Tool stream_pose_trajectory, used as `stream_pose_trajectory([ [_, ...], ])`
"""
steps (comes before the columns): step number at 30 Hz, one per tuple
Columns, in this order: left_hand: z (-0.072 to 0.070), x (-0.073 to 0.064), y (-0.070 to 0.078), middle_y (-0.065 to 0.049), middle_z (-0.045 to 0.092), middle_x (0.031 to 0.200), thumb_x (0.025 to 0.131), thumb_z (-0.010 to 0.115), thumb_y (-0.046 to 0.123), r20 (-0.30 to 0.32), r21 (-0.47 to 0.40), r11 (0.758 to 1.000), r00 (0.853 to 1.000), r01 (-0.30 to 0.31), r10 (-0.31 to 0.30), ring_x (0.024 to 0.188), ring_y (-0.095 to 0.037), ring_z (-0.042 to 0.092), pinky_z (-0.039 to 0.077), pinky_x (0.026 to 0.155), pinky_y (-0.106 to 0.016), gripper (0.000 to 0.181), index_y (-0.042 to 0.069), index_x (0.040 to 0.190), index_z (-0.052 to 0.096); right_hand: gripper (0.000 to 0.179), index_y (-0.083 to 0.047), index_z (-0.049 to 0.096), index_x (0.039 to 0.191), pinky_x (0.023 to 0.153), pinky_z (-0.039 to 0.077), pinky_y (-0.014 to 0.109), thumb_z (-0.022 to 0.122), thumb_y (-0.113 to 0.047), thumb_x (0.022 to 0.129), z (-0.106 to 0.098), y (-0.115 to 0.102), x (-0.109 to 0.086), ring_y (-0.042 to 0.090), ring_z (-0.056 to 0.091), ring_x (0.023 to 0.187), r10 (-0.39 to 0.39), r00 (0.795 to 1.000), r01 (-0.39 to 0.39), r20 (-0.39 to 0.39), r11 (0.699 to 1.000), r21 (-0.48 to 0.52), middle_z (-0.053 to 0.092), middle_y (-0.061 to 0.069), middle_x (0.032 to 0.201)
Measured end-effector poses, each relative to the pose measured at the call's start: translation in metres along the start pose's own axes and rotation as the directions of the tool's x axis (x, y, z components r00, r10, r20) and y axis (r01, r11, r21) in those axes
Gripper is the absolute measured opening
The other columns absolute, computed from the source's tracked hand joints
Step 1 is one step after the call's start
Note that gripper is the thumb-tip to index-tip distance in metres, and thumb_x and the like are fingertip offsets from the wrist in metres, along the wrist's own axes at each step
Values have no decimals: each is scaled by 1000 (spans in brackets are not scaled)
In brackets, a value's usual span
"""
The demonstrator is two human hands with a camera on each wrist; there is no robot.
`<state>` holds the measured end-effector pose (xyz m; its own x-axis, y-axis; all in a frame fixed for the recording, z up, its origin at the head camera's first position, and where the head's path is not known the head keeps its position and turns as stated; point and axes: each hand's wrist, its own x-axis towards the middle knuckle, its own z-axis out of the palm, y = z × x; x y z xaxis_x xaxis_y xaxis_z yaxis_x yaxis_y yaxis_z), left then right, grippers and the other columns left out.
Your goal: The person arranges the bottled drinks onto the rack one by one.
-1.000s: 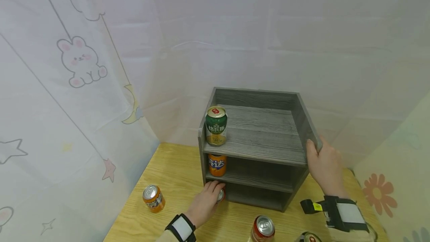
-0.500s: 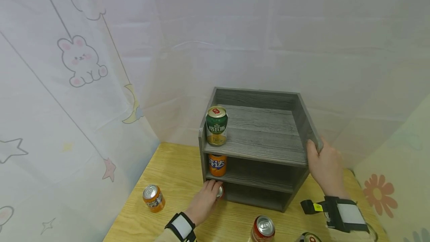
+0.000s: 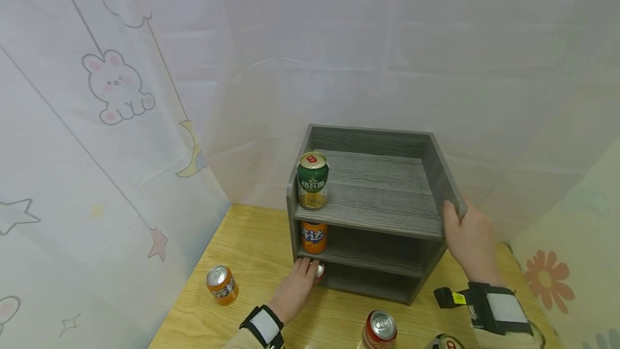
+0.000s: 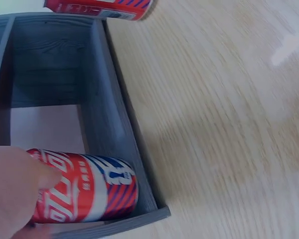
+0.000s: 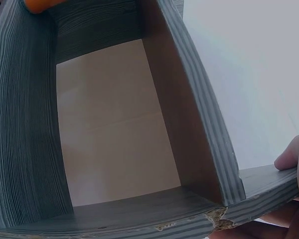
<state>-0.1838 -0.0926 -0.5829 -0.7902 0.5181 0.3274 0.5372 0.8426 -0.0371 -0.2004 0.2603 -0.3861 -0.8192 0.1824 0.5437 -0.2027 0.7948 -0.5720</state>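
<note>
A grey wood-grain shelf unit (image 3: 373, 225) with stacked levels stands on the table. My left hand (image 3: 294, 291) reaches into its bottom left compartment. There it holds a red cola can (image 4: 84, 186), thumb across the label and the can's base near the side wall in the left wrist view. In the head view the fingers hide most of that can. My right hand (image 3: 469, 238) grips the unit's right side panel (image 5: 269, 199) near its front upper edge, thumb on the inner face. Above the cola can, an orange soda can (image 3: 314, 238) stands on the middle level, and a green-and-gold can (image 3: 312, 182) on top.
Another orange can (image 3: 222, 285) stands on the wooden table (image 3: 256, 241) left of the unit. In front are a red can (image 3: 380, 330) and a can with a green rim (image 3: 445, 342), cut off by the frame. A printed white curtain (image 3: 261, 96) hangs close behind.
My left hand has moved the cola can slightly farther back into the bottom compartment. My right hand keeps its grip on the side panel, and the shelf unit stays in place.
</note>
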Motion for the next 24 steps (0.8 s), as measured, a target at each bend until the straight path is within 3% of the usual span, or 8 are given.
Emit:
stream_pose_trajectory([
  [6,-1,2,0,-18,59,128,82,83,4,80,161,985,996,-61,48,121,-30,55,44,106,-36,59,-2,134,57,28,-5,48,86,37,26,31,42,-23,106,-1,-1,0,20,33,40,5,1000,-5,7,1000,6,36,4,53],
  [11,0,3,1,-16,58,132,84,83,8,133,232,970,990,-70,40,125,-29,53,40,110,-36,59,-1,136,56,28,-5,49,88,37,27,31,42,-24,106,-2,-3,0,20,33,40,16,1000,-16,14,1000,3,36,4,53],
  [19,4,3,1,-15,56,127,82,84,5,95,223,972,994,-69,49,122,-28,52,40,109,-37,58,0,132,55,29,-3,52,92,36,28,32,41,-26,107,-2,-2,0,20,35,39,22,999,-22,23,1000,5,37,3,52],
  [24,2,4,1,-12,55,122,86,81,4,52,213,974,996,-76,66,117,-26,53,42,106,-37,51,4,130,55,30,-5,48,85,37,26,31,41,-25,107,-1,-1,1,20,32,40,24,1000,-24,18,1000,5,36,3,53],
])
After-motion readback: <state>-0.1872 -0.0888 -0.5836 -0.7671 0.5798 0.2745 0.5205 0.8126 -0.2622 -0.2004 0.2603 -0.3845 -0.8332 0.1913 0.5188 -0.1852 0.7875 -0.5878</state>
